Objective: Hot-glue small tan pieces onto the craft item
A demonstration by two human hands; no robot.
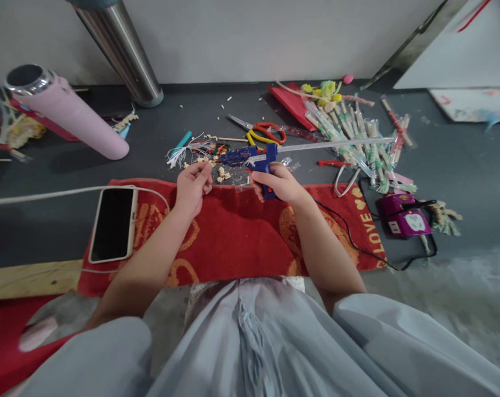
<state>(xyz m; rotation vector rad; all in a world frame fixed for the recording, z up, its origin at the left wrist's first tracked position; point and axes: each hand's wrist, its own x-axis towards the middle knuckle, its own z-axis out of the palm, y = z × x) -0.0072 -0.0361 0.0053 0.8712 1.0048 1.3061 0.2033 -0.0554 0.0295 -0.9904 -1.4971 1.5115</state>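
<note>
Head view, seated person at a dark floor [460, 165]. A red cloth [233, 231] with gold print lies across the near floor, its far edge just under both hands. A pink tube [74, 113] with a metal rim lies tilted at far left; a steel post [121, 52] rises behind it. A phone [113, 223], screen up, rests on the cloth's left end, with a white cable [47, 194] running past its top edge. A bundle of wrapped sticks [357, 143] fans out at far right, near a red card [293, 105]. A purple power strip [402, 216] sits right of the cloth, a black cord [344, 231] leading from it toward the right hand. Scissors [260, 132] with red and yellow handles lie beyond the hands. The right hand [280, 184] is clenched around the grip of a blue glue gun [253, 158], which is held level above the cloth's far edge, nozzle pointing left, a clear glue stick [332, 144] projecting right from its back. The left hand [194, 184] pinches a small piece [203, 161] at its fingertips, just beside the nozzle; what the piece is cannot be told. Pale scraps [221, 174] lie between the hands.
</note>
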